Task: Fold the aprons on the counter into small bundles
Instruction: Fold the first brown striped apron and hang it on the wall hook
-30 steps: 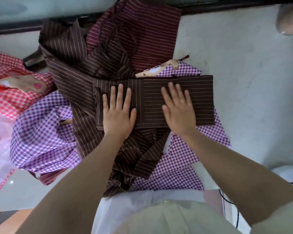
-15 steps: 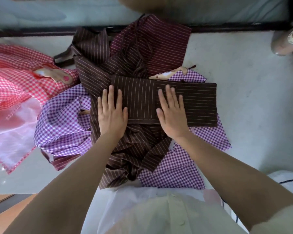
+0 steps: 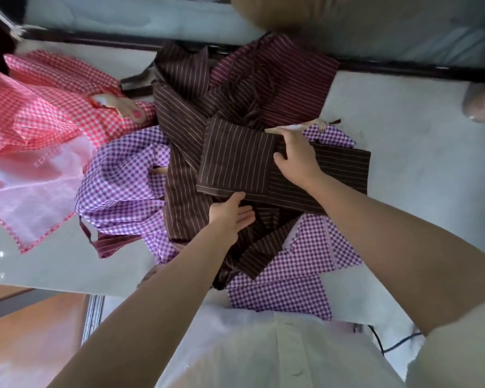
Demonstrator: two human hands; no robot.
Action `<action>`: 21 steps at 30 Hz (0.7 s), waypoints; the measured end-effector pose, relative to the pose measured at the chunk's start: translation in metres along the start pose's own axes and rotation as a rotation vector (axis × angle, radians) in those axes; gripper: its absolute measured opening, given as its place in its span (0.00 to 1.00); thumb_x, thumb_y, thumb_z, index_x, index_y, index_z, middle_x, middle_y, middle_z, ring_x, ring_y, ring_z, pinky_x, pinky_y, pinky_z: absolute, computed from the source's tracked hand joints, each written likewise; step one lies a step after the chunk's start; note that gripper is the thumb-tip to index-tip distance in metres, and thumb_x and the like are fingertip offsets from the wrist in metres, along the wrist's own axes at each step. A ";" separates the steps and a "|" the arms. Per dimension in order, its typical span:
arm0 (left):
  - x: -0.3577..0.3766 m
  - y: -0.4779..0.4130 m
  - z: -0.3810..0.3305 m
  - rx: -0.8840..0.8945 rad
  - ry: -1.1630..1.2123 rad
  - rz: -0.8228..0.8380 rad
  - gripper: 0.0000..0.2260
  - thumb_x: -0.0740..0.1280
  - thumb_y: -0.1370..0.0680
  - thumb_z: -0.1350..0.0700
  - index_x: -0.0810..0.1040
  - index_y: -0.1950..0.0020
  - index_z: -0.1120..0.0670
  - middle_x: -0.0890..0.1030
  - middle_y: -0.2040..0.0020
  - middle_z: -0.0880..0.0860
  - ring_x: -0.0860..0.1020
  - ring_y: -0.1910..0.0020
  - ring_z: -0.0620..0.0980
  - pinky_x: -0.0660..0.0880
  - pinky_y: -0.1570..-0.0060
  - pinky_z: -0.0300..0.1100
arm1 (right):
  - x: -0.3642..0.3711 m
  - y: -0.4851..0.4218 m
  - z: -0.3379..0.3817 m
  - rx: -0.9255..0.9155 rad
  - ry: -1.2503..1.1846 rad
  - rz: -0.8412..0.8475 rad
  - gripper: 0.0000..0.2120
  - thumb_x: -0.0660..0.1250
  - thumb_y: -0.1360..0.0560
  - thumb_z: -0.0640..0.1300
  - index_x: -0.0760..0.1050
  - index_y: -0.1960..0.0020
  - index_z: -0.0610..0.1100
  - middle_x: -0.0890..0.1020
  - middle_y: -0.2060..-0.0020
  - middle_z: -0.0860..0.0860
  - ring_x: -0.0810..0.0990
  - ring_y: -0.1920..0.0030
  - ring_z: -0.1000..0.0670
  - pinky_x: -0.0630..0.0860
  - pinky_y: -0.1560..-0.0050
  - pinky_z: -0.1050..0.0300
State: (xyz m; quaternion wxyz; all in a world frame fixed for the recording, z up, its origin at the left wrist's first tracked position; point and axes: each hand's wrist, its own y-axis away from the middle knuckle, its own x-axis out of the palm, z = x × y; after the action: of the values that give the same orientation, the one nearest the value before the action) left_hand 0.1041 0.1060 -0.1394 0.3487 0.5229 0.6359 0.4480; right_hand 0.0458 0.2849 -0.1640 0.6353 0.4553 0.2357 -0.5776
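Obs., counter [image 3: 420, 141], pale grey, seen from above the person's arms.

- Brown striped apron [image 3: 319, 175]: lies as a flat folded band in the middle of the heap, on top of the other cloth. Its left end is doubled over as a squarish flap [image 3: 235, 158], stripes running across those of the band beneath.
- Right hand [image 3: 296, 158]: rests on the band at the flap's right edge. Fingers bent and close together, hooked over that edge; thumb pressed at the edge lower down. It holds the flap.
- Left hand [image 3: 231, 215]: at the flap's near edge, palm turned up. Thumb touches the edge; fingers nearly straight, narrow spread, pointing right under the band. No clear pinch.
- Purple gingham apron [image 3: 123, 177]: under and to both sides of the brown one.
- Maroon striped apron [image 3: 280, 79]: crumpled, behind.
- Red gingham apron [image 3: 39, 107]: far left, apart from the hands.
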 end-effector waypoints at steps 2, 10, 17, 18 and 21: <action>0.011 -0.001 0.003 -0.014 0.090 -0.013 0.16 0.69 0.22 0.59 0.74 0.37 0.65 0.79 0.43 0.64 0.80 0.49 0.56 0.80 0.46 0.48 | -0.005 -0.017 -0.003 0.078 0.126 0.094 0.30 0.66 0.22 0.49 0.61 0.24 0.45 0.67 0.27 0.44 0.64 0.27 0.42 0.61 0.30 0.40; 0.034 -0.011 0.003 0.052 0.111 -0.150 0.05 0.71 0.24 0.58 0.75 0.51 0.55 0.81 0.49 0.55 0.81 0.50 0.54 0.78 0.50 0.44 | -0.022 -0.039 -0.010 0.097 0.028 0.286 0.25 0.66 0.23 0.56 0.70 0.29 0.47 0.76 0.34 0.48 0.73 0.34 0.46 0.66 0.31 0.45; 0.035 0.015 -0.011 0.497 -0.023 -0.192 0.02 0.66 0.21 0.54 0.77 0.53 0.51 0.82 0.52 0.49 0.80 0.52 0.47 0.77 0.48 0.41 | -0.064 -0.012 -0.016 0.343 -0.629 0.402 0.12 0.67 0.23 0.46 0.78 0.40 0.49 0.82 0.46 0.53 0.80 0.45 0.53 0.74 0.43 0.57; 0.032 0.017 -0.016 0.487 0.009 -0.131 0.03 0.66 0.21 0.53 0.78 0.51 0.51 0.82 0.50 0.49 0.80 0.49 0.47 0.77 0.46 0.42 | -0.067 -0.007 -0.016 0.398 -0.707 0.405 0.09 0.68 0.23 0.46 0.79 0.43 0.49 0.83 0.47 0.51 0.81 0.45 0.50 0.75 0.41 0.54; 0.026 0.017 -0.028 0.264 0.157 0.144 0.14 0.70 0.23 0.50 0.77 0.40 0.54 0.83 0.43 0.52 0.81 0.44 0.52 0.77 0.42 0.50 | -0.067 0.013 -0.019 0.519 -0.895 0.356 0.08 0.70 0.24 0.45 0.81 0.46 0.46 0.84 0.48 0.45 0.81 0.44 0.44 0.75 0.37 0.45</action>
State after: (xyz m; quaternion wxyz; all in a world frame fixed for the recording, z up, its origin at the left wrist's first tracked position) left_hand 0.0796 0.1266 -0.1128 0.1933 0.5718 0.6755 0.4235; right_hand 0.0476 0.3347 -0.1141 0.6281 0.3399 -0.2886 -0.6377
